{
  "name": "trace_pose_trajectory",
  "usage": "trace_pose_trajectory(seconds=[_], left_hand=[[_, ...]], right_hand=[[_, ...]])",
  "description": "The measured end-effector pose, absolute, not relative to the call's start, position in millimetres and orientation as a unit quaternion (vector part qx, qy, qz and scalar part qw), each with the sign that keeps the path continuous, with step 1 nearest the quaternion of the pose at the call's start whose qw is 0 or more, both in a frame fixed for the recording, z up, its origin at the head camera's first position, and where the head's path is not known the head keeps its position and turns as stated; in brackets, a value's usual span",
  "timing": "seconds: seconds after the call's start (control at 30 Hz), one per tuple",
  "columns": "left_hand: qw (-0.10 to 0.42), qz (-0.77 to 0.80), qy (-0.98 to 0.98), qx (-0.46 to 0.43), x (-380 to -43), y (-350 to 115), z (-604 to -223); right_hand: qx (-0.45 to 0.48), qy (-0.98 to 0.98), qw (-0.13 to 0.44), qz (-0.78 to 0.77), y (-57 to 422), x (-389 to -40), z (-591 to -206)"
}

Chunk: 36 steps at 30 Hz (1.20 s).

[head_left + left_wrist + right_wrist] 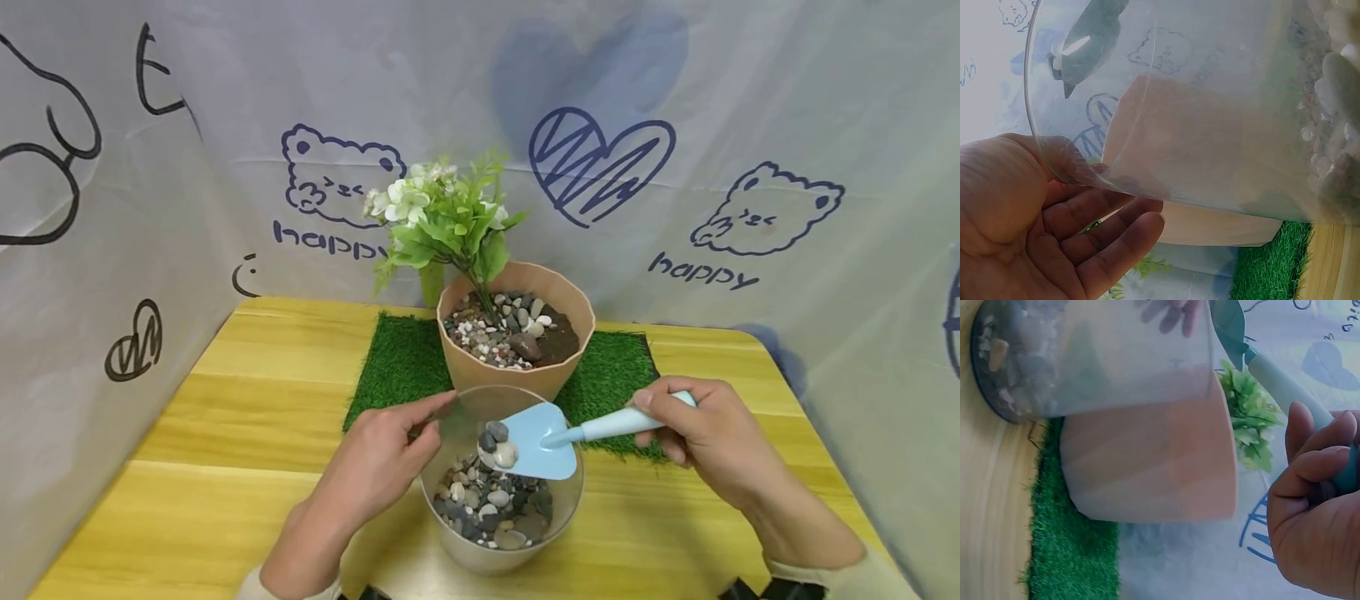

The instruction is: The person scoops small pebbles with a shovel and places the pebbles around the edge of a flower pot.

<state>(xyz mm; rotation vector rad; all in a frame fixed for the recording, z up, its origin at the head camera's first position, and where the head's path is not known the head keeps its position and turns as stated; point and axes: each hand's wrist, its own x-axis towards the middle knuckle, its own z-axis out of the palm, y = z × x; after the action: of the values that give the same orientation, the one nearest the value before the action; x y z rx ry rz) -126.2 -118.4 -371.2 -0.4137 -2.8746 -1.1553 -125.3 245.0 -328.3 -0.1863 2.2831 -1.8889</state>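
In the head view, my right hand [708,433] grips the pale handle of a small light-blue trowel [534,437]. Several grey and white pebbles [501,448] lie at the tip of its blade. The blade is over the mouth of a clear container [572,492], which holds mixed pebbles [495,504] at its bottom. My left hand [378,458] holds this container at the left of its rim. In the left wrist view, several fingers [1116,250] curve along the outside of its see-through wall. The right wrist view shows fingers wrapped around the trowel handle [1291,387].
Right behind the container stands a peach-coloured flowerpot [517,271] with dark soil, pebbles and a white-flowered leafy plant [450,217]. The pot is on a green artificial-turf mat [405,358]. The wooden table [247,400] is bordered by white cloth [720,92] with drawings.
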Motion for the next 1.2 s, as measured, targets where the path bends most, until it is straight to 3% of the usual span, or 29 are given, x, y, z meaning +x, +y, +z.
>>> trace_pose_trajectory(seconds=[0.43, 0.67, 0.97, 1.2], left_hand=[[0.002, -0.374, -0.919, -0.123, -125.2, -121.5, -371.1], [-0.002, -0.377, -0.918, -0.121, -125.7, -120.0, -371.9], [0.002, -0.377, -0.918, -0.126, -125.4, -117.9, -372.6], [0.005, -0.375, -0.918, -0.124, -126.0, -117.8, -371.4]], right_hand=[[0.017, 0.716, 0.027, -0.698, 259.1, -161.9, -295.6], [0.074, 0.76, -0.03, -0.645, 264.9, -192.4, -288.1], [0.086, 0.887, -0.151, -0.428, 245.1, -205.1, -279.4], [-0.056, 0.937, -0.289, -0.19, 211.5, -201.0, -276.8]])
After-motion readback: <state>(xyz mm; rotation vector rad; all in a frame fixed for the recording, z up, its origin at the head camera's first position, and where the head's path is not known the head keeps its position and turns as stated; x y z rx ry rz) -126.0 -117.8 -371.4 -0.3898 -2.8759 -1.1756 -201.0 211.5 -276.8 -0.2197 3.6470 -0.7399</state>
